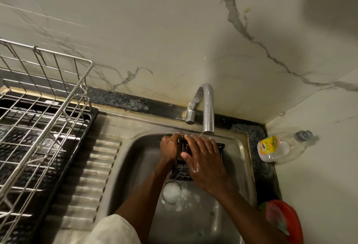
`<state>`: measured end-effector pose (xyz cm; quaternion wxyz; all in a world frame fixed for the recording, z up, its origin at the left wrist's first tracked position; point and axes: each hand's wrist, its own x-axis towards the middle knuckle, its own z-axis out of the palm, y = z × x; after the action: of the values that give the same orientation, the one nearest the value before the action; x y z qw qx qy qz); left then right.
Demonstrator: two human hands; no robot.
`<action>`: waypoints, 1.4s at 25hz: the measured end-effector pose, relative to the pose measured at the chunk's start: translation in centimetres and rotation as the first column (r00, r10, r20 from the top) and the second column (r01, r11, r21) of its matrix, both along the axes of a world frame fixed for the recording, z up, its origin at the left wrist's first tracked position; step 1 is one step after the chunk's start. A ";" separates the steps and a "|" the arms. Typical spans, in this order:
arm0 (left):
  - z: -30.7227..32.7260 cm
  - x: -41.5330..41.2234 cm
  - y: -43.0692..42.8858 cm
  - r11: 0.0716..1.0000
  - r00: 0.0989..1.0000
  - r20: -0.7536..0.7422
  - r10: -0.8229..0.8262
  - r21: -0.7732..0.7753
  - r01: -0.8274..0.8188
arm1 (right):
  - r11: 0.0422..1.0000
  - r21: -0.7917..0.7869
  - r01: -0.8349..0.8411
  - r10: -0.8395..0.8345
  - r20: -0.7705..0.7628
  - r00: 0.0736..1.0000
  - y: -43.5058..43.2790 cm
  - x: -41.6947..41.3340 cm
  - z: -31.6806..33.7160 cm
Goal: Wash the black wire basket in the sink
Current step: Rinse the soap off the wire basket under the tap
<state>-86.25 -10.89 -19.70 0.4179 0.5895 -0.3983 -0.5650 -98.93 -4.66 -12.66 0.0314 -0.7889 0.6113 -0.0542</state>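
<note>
The black wire basket (180, 173) is held up inside the sink (133, 166), close to the back wall of the basin and just under the faucet (208, 108), whose spout drips a thin stream onto the hands. The left hand (170, 147) has its fingers curled tight round the basket's left end. The right hand (203, 158) lies wet across the top, fingers fairly straight and pressed flat on the wires, thumb stretched toward the left hand. Only the basket's lower edge and far right corner show past the hands.

Below it the drain (171, 192) sits under white foam, with bare steel around. The basin's right rim is near the right wrist. A ridged drainboard (87, 176) runs to the left, then a steel dish rack (38, 108). A clear bottle (277, 147) lies on the right counter.
</note>
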 end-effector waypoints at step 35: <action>3.3 1.5 0.4 0.960 0.912 0.302 0.276 -0.121 -0.251 | 0.997 0.007 0.072 -0.071 -0.093 0.993 -3.0 4.3 1.0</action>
<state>-84.71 -10.48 -16.42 0.4443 0.7034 -0.3990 -0.3855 -94.61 -7.65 -11.71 0.0050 -0.7680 0.6403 -0.0153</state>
